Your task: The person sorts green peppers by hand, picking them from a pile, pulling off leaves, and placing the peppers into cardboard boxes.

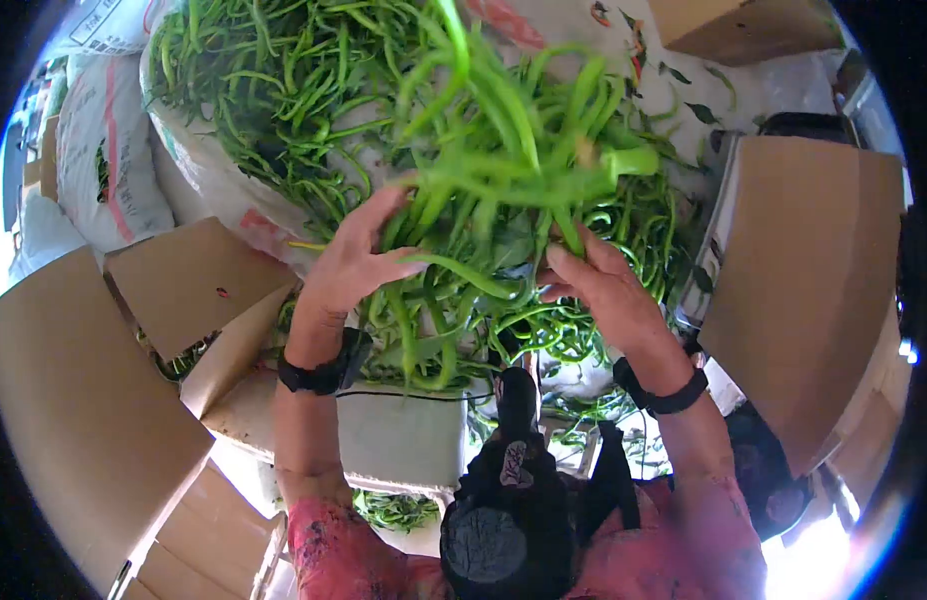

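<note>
A big loose bunch of long green chili peppers (483, 180) is raised between my two hands, its upper part smeared by motion. My left hand (353, 260) is curled round the bunch's left side, thumb toward the middle. On the right side, my right hand (605, 290) is closed on peppers, its fingers partly hidden by them. Behind and to the left spreads a heap of green chili peppers (293, 80) on white sacking. More peppers (553, 335) lie below the bunch, between my wrists.
Open cardboard boxes stand at the left (73, 360) and right (798, 260). Another carton (748, 30) is at the top right. A stuffed white woven sack (113, 170) leans at the far left. A pale box (403, 435) sits under my left forearm. Loose leaves lie at the upper right.
</note>
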{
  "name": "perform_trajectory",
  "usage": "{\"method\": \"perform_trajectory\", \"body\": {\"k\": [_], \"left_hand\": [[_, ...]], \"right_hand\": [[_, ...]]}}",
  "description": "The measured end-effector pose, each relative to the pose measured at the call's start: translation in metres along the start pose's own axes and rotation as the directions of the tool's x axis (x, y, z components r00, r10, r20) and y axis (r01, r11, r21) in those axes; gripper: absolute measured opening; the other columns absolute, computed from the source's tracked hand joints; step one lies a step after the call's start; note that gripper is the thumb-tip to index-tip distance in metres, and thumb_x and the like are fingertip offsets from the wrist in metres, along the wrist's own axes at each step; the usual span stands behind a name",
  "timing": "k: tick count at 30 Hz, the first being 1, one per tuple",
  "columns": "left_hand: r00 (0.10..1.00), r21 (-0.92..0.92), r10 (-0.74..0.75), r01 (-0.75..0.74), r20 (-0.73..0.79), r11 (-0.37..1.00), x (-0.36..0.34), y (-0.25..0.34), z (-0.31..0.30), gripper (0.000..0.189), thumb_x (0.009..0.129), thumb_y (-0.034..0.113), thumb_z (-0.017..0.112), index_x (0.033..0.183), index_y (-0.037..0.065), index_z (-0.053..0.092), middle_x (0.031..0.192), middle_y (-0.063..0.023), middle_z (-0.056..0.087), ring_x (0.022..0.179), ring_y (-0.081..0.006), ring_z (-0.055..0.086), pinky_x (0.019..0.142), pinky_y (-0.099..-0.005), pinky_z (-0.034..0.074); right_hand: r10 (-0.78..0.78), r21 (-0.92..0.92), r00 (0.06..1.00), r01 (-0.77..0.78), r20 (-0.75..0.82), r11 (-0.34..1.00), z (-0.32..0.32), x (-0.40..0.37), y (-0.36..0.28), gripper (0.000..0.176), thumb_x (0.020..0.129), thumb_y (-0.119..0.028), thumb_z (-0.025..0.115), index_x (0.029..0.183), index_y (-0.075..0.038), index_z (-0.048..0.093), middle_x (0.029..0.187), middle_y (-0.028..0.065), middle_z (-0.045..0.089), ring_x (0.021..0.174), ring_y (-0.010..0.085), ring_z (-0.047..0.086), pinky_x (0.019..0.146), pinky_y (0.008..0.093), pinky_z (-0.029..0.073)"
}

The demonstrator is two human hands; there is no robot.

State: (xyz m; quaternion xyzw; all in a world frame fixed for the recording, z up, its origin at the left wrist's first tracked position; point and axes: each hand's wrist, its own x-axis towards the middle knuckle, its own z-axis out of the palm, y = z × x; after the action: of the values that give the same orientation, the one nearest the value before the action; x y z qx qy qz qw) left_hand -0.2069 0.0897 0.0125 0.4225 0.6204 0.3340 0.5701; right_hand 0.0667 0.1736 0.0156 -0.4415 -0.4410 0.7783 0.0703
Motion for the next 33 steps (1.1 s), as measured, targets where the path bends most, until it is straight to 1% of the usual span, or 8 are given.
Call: {"method": "perform_trajectory", "body": {"k": [5,8,14,18,20,22,24,33], "left_hand": [[0.996,-0.412,-0.076,0.090,0.050,0.907,0.002,-0.030,0.025,0.059,0.077,0.019,0.066,0.130,-0.002,0.050,0.110,-0.0079,0.065,0.099,-0.0152,0.060,0.092,-0.0286,0.044],[0.999,-0.420,-0.037,0.027,-0.016,0.907,0.005,-0.036,0.028,0.065,0.078,0.025,0.066,0.132,-0.004,0.045,0.118,-0.0118,0.061,0.109,-0.0235,0.059,0.096,-0.0372,0.046],[0.961,-0.277,-0.084,0.007,-0.265,0.961,0.006,-0.046,0.030,0.048,0.088,0.012,0.060,0.130,-0.006,0.049,0.108,-0.0052,0.062,0.097,-0.0114,0.056,0.086,-0.0273,0.044],[0.946,-0.127,-0.226,0.201,-0.232,0.971,0.007,-0.058,0.037,0.046,0.083,0.005,0.065,0.126,-0.005,0.052,0.101,-0.0069,0.064,0.097,-0.0158,0.058,0.081,-0.0297,0.046],[0.780,0.749,0.493,-0.046,-0.386,0.660,0.007,-0.065,0.043,0.039,0.080,0.002,0.063,0.118,-0.002,0.057,0.098,-0.0120,0.065,0.088,-0.0275,0.062,0.080,-0.0326,0.048],[0.744,0.684,0.445,0.022,-0.498,0.730,0.014,-0.042,0.062,0.034,0.077,0.001,0.062,0.112,0.001,0.060,0.101,-0.0162,0.064,0.089,-0.0352,0.060,0.079,-0.0363,0.049],[0.763,0.685,0.575,-0.252,-0.294,0.684,0.031,-0.028,0.088,0.037,0.077,0.000,0.063,0.114,0.004,0.060,0.101,-0.0150,0.064,0.089,-0.0332,0.060,0.076,-0.0389,0.049],[0.946,0.823,0.256,0.021,-0.200,0.567,0.101,-0.042,0.173,0.028,0.070,0.007,0.068,0.094,0.008,0.053,0.090,-0.0123,0.058,0.082,-0.0339,0.063,0.065,-0.0462,0.053]], "right_hand": [[0.094,0.097,0.992,-0.085,-0.088,0.992,-0.029,-0.044,0.024,0.048,0.098,-0.035,0.052,0.131,0.000,0.049,0.116,0.0144,0.064,0.100,0.0189,0.064,0.081,0.0314,0.049],[0.135,-0.132,0.968,-0.165,-0.211,0.977,-0.062,-0.058,0.070,0.048,0.098,-0.034,0.051,0.132,-0.001,0.048,0.107,0.0125,0.067,0.095,0.0184,0.066,0.079,0.0305,0.049],[0.127,0.055,0.929,-0.115,-0.348,0.992,-0.052,-0.093,0.071,0.037,0.096,-0.028,0.052,0.125,-0.006,0.054,0.071,0.0014,0.058,0.063,0.0099,0.055,0.060,0.0268,0.045],[0.075,-0.307,0.926,-0.199,-0.371,0.931,-0.051,-0.107,0.088,0.037,0.098,-0.030,0.047,0.127,-0.007,0.054,0.061,0.0012,0.051,0.055,0.0090,0.049,0.054,0.0277,0.040],[0.145,-0.202,0.927,-0.225,-0.347,0.953,-0.062,-0.111,0.113,0.038,0.098,-0.030,0.046,0.127,-0.007,0.054,0.060,0.0017,0.050,0.055,0.0103,0.049,0.054,0.0288,0.040],[0.144,-0.218,0.931,-0.226,-0.337,0.949,-0.064,-0.114,0.121,0.039,0.098,-0.028,0.046,0.129,-0.006,0.051,0.059,0.0031,0.052,0.056,0.0118,0.052,0.056,0.0296,0.044],[0.336,-0.131,0.913,-0.372,-0.231,0.919,-0.058,-0.112,0.115,0.040,0.096,-0.024,0.047,0.129,-0.001,0.049,0.068,0.0063,0.059,0.061,0.0131,0.056,0.064,0.0295,0.048],[0.172,0.311,0.984,-0.178,0.046,0.933,-0.069,-0.122,0.102,0.030,0.095,-0.019,0.049,0.118,0.000,0.051,0.079,0.0004,0.050,0.064,0.0082,0.045,0.060,0.0229,0.039]]}}
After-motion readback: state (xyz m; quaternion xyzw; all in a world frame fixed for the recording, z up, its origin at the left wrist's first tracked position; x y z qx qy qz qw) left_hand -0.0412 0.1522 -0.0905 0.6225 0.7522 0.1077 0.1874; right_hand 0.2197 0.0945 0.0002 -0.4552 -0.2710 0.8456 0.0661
